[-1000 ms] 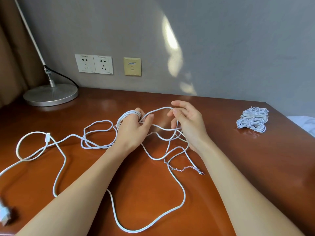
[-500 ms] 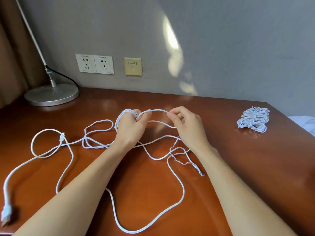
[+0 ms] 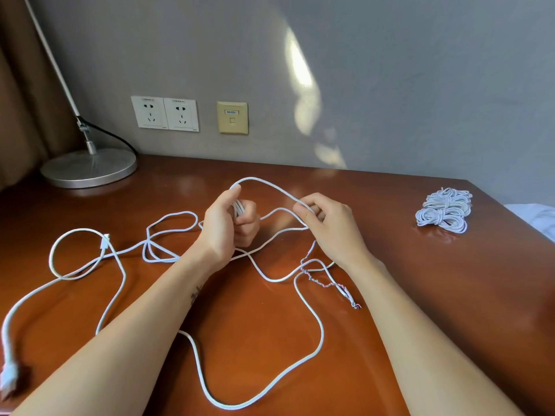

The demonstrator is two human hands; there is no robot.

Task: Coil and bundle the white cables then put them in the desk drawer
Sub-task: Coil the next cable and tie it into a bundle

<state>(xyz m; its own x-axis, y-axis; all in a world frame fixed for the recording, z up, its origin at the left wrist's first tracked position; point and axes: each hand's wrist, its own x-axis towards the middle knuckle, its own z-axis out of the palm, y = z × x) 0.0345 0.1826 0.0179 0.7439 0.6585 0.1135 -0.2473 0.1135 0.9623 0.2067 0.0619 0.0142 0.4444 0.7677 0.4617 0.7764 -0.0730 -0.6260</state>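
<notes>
**Two hands wind a white cable over a desk**

From my remote station, the head view shows the left hand (image 3: 222,226) upright above the desk (image 3: 450,295), its fingers curled tight round a small coil (image 3: 238,207) of white cable (image 3: 322,334). The right hand (image 3: 333,226), just beside it, pinches the same cable between thumb and forefinger. An arch of cable spans the gap between the two hands. The rest of the cable sprawls in loose loops across the brown desktop, one wide loop reaching toward the near edge. A frayed end (image 3: 330,285) with coloured wires lies below the right wrist, and a white plug (image 3: 8,376) rests at the far left. A pile of tied bundles (image 3: 444,211) sits well apart at the right rear of the desk. A lamp base (image 3: 88,168) and wall sockets (image 3: 165,113) mark the back left.
</notes>
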